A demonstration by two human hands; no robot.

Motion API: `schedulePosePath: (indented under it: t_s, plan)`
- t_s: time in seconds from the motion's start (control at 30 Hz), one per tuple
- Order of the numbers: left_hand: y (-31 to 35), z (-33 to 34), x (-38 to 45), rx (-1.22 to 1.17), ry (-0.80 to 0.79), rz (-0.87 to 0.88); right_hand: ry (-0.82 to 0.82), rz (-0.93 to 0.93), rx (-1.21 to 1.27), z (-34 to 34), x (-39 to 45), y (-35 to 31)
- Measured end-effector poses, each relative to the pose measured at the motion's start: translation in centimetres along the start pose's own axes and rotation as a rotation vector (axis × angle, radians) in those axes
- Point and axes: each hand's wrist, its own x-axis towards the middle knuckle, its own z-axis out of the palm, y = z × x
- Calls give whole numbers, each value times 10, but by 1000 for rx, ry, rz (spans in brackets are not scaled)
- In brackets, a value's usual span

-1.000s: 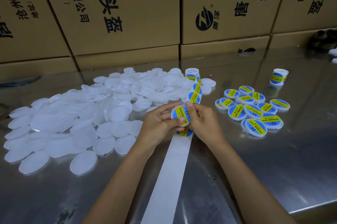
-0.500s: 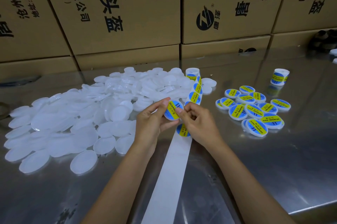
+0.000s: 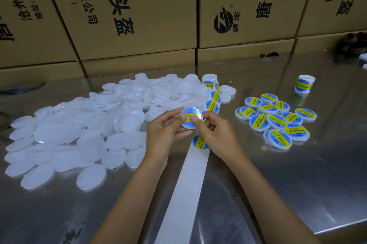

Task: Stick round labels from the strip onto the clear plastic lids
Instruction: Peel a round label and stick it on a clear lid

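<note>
Nearest to me, the bare white backing of the strip [image 3: 184, 190] runs along the steel desk [image 3: 297, 184] between my forearms. Just above it, one blue and yellow label [image 3: 199, 142] is on the strip, partly under my right hand [image 3: 215, 134]. My left hand [image 3: 165, 131] keeps a narrow grip on a clear lid [image 3: 191, 117], thumb and fingers at its rim. My right fingers pinch the same lid, pressing on its label. To the left lies a big pile of plain lids [image 3: 83, 130]; to the right, a group of labelled lids [image 3: 278, 120]. Farther, the roll [image 3: 209, 80] stands, then a second roll [image 3: 303, 83], then cardboard boxes [image 3: 129, 11].
</note>
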Motion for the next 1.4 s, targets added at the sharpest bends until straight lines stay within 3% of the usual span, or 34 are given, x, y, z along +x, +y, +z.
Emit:
schedulePosePath:
  t_s: [0.3,0.43,0.57,0.77,1.0,1.17,1.3,1.4]
  plan:
    - [-5,4,0,7,18,-15,11,53,-57,-2,4,3]
    - [-9,6,3,76,99,26,246,177,-25,-12,11,11]
    - [-14,-1,7,275,131,112,467,358,327,-28,18,17]
    - [-18,-2,7,542,113,210,674,441,574,-46,22,24]
    - [-21,-10,4,1093,158,367,690,436,644,-52,22,23]
    - [-19,-20,8,1471,97,268,686,455,608,-53,23,25]
    - [-17,-21,9,1456,91,328,601,441,458,-47,23,26]
    - [-14,-21,8,1378,76,379,459,313,240,-34,19,21]
